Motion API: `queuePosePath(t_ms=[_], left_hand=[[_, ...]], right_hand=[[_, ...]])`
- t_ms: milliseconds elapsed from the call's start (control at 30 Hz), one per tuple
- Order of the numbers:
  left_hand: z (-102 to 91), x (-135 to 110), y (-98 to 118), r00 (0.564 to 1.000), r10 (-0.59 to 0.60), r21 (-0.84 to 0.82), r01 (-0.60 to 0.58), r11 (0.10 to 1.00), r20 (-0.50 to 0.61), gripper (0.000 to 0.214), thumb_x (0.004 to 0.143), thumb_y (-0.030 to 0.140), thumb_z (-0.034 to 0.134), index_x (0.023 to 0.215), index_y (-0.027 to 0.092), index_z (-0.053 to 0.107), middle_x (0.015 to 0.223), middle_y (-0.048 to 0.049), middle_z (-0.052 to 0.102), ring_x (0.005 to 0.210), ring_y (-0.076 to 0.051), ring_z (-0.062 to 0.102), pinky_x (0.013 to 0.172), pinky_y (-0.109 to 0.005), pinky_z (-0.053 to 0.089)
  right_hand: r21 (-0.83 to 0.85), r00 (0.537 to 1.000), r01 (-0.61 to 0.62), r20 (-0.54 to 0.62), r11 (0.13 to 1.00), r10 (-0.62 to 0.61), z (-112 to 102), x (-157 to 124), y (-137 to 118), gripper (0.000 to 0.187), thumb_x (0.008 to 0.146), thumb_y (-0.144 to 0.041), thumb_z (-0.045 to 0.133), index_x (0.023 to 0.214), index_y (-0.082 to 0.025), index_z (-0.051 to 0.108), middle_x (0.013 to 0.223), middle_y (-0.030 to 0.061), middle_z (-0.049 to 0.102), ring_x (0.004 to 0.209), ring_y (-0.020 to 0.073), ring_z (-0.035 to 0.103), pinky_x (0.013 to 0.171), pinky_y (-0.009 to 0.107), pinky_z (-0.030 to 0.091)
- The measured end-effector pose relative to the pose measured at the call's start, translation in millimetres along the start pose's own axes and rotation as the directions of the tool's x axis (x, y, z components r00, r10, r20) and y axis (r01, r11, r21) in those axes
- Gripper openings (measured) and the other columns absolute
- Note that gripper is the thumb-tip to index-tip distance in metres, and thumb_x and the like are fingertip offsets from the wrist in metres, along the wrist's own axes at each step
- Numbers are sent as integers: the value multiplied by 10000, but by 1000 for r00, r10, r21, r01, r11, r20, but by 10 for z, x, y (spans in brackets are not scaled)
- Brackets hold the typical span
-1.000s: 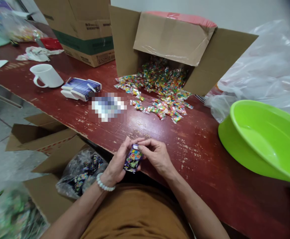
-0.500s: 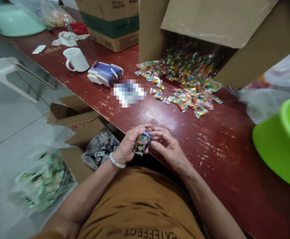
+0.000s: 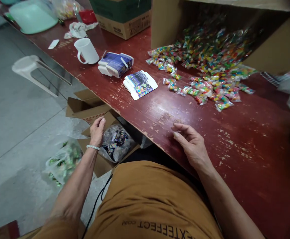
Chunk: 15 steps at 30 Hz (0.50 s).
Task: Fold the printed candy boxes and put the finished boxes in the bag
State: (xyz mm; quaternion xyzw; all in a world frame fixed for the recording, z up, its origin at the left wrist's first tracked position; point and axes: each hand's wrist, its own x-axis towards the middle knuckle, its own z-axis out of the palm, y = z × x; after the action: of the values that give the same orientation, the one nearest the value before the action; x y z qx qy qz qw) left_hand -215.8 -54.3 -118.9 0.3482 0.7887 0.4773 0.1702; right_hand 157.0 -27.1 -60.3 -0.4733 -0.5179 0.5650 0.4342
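Observation:
My left hand (image 3: pixel 97 132), with a beaded bracelet on its wrist, hangs past the table edge beside a clear plastic bag (image 3: pixel 128 148) of dark printed packets (image 3: pixel 115 144). Its fingers are curled closed and nothing shows in them. The bag sits in an open cardboard box (image 3: pixel 100 167) on the floor. Over the near edge of the red table my right hand (image 3: pixel 193 142) is open, thumb and fingers apart, holding nothing. Beyond it lie flattened printed cartons (image 3: pixel 140 84), a stack of blue cartons (image 3: pixel 116 64), and many small clear packets of colourful candies (image 3: pixel 204 88).
A large cardboard box (image 3: pixel 164 25) on its side spills candy packets onto the table (image 3: pixel 234 139). A white mug (image 3: pixel 87 51), a green-banded box (image 3: pixel 125 26) and a pale green basin (image 3: pixel 32 16) stand farther left. Below are a white stool (image 3: pixel 32 66) and a bag of green wrappers (image 3: pixel 63 159).
The dark printed packet has left my hands. My left hand has moved left and off the table edge, while my right hand has shifted right. The view has swung so the tabletop things sit differently.

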Motion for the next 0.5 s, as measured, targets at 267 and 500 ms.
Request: queuePosePath(t_ms=[267, 500], left_hand=[[506, 299, 1088, 789, 609, 220, -611, 761, 83, 285, 899, 329, 562, 1130, 199, 667, 1052, -68, 699, 956, -206, 621, 925, -369, 464], [1035, 540, 1605, 752, 374, 615, -660, 432, 544, 661, 857, 637, 572, 1370, 220, 553, 1305, -184, 557, 1153, -383, 522, 871, -441, 441]], right_hand=[[-187, 1000, 7, 10, 982, -6, 19, 8, 70, 309, 882, -395, 648, 1133, -217, 666, 894, 23, 696, 741, 160, 615, 726, 304, 498], [-354, 984, 173, 30, 919, -173, 58, 9, 73, 191, 902, -311, 595, 1033, -213, 694, 955, 57, 719, 867, 208, 664, 798, 346, 516]])
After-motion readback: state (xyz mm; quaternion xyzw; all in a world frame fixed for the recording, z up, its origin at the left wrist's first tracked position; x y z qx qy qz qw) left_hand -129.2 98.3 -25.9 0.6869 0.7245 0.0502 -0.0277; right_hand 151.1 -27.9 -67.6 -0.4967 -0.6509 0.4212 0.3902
